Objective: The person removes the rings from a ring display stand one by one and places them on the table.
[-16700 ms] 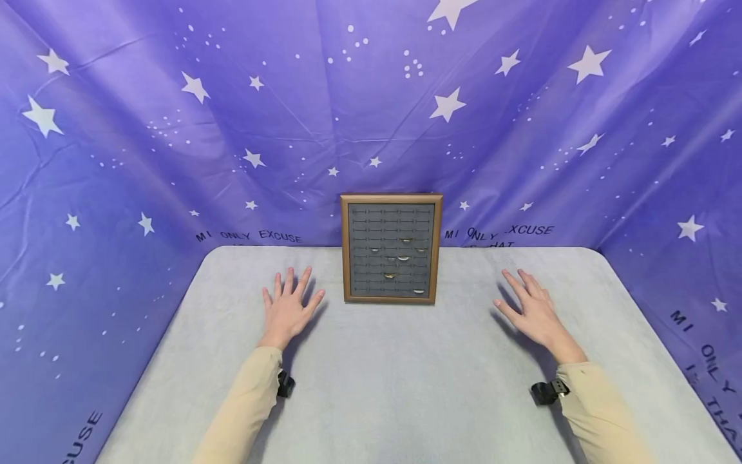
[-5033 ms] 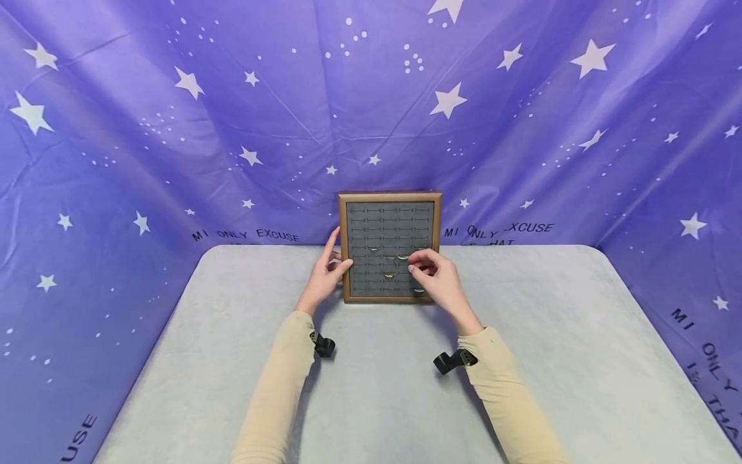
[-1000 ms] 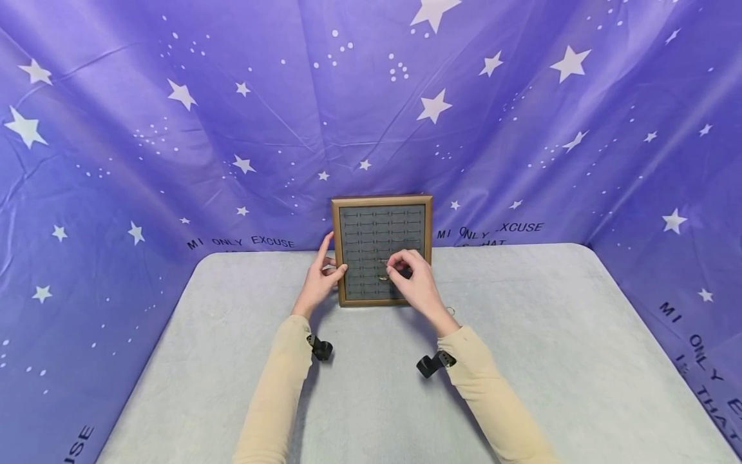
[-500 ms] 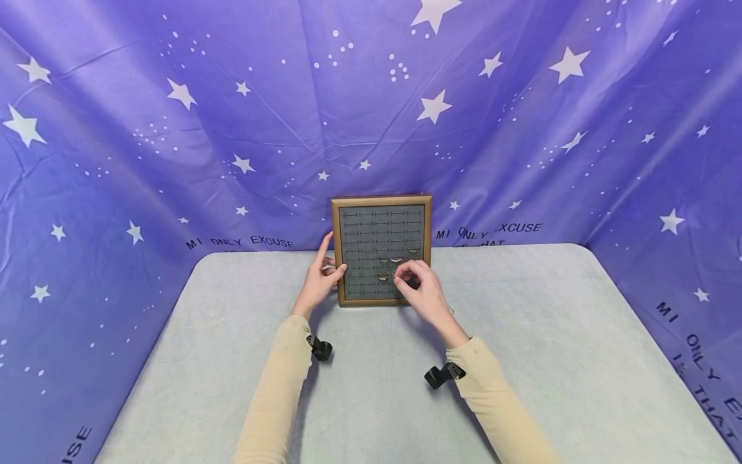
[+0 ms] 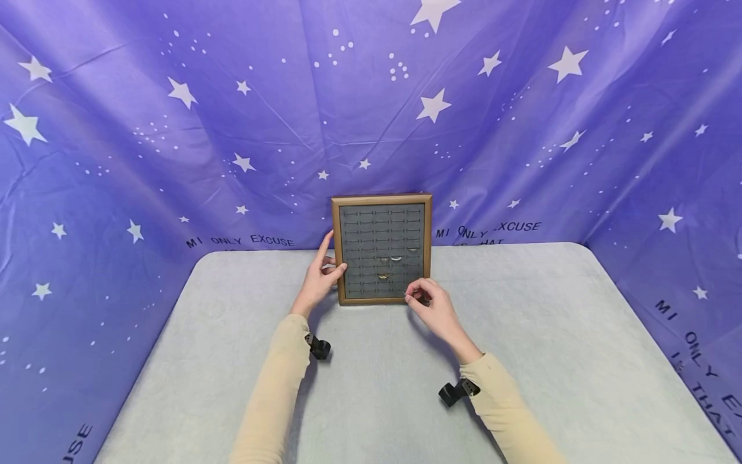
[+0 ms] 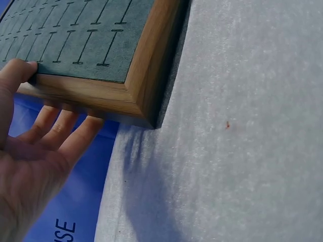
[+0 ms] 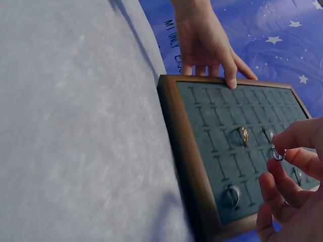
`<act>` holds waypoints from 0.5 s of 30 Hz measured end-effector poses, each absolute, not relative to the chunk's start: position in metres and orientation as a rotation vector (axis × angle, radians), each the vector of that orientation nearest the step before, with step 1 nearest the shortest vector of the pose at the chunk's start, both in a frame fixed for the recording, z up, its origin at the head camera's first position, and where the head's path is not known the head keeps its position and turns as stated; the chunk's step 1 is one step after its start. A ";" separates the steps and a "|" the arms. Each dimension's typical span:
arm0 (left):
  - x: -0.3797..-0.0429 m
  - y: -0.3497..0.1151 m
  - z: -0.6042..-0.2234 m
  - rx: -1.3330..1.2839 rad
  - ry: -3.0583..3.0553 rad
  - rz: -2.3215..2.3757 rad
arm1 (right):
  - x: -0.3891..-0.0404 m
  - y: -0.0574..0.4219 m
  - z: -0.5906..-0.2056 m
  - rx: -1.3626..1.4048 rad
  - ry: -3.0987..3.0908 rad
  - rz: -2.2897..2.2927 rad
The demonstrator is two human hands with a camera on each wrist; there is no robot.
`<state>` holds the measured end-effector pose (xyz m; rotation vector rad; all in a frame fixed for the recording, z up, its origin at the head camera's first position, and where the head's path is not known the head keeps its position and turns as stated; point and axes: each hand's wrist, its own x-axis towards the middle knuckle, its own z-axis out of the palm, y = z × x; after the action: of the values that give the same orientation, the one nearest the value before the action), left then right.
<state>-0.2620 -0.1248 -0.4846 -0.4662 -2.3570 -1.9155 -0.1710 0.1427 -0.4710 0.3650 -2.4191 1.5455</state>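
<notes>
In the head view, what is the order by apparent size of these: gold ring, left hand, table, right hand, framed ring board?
Table
Framed ring board
Left hand and right hand: they look alike, so I leave them unranked
Gold ring

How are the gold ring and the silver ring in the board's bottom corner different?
Colour: the gold ring is yellow, while the silver ring is greyish.
Place: the silver ring is by the corner of the board; the gold ring is closer to the middle.
Head view: the gold ring shows there, but the silver ring is hidden behind the right hand.
Both are rings on the same board.
</notes>
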 end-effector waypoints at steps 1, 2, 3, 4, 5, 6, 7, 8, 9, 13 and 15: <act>-0.262 -0.125 -0.484 -0.470 -2.360 -1.925 | -0.170 0.145 -0.473 0.360 -2.419 1.546; -0.261 -0.125 -0.482 -0.470 -2.367 -1.934 | -0.169 0.147 -0.474 0.356 -2.420 1.548; -0.259 -0.125 -0.477 -0.478 -2.372 -1.941 | -0.168 0.150 -0.476 0.350 -2.423 1.551; -0.256 -0.125 -0.472 -0.489 -2.373 -1.948 | -0.167 0.152 -0.477 0.342 -2.428 1.549; -0.253 -0.126 -0.466 -0.495 -2.375 -1.965 | -0.167 0.155 -0.478 0.335 -2.432 1.548; -0.250 -0.126 -0.461 -0.496 -2.381 -1.978 | -0.165 0.157 -0.478 0.326 -2.436 1.553; -0.247 -0.127 -0.456 -0.496 -2.389 -1.994 | -0.165 0.160 -0.479 0.314 -2.439 1.554; -0.245 -0.127 -0.451 -0.501 -2.390 -2.008 | -0.164 0.162 -0.480 0.300 -2.443 1.554; -0.243 -0.128 -0.448 -0.509 -2.384 -2.022 | -0.164 0.165 -0.480 0.285 -2.445 1.554; -0.245 -0.130 -0.448 -0.513 -2.370 -2.082 | -0.158 0.172 -0.475 0.240 -2.441 1.556; -0.245 -0.130 -0.448 -0.522 -2.367 -2.090 | -0.153 0.173 -0.466 0.232 -2.435 1.561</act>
<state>-0.2449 -0.1298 -0.4482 -0.5217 -2.3674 -2.0902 -0.1528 0.1732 -0.4659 0.2322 -2.4353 1.5606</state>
